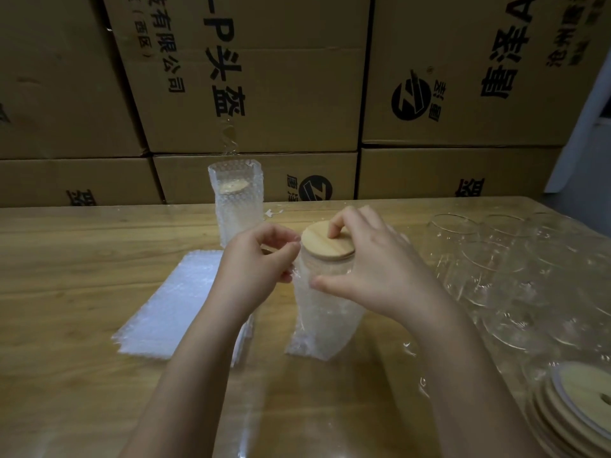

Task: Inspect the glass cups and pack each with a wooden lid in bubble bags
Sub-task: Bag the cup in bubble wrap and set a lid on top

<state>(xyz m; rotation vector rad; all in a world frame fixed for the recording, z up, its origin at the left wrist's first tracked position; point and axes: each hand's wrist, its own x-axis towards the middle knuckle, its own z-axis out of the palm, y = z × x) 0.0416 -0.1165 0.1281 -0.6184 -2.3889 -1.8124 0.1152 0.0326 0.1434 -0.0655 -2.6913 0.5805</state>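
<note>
At the middle of the table [82,259], just in front of you, the cup [325,292] stands upright inside a bag [307,345], w/ the lid [325,242] sitting on its rim and poking out above the bag's mouth. Your L hand [261,262] is closed in a pinch on the bag's top edge, just left of the lid. Your R hand [373,259] has bent fingertips down on the lid's top and the thumb stretched against the bag's side, so it clamps lid + cup together. Handling, as I judge it: the glass is stiff but brittle and prob. the heaviest item here. Thru the film it will feel slick, so hold it round the body, not by the film alone. The lid is light and rigid and looks only laid on, so hold a finger on it when you tug the bag up, or it may slide off. The bag is soft, v. light and gives no support, so take it by the mouth edge, both sides. A packed cup [236,200] stands behind. Flat bags [172,302] lie to your left, bare cups [479,259] to the right, spare lids [578,401] at the near right corner.
</note>
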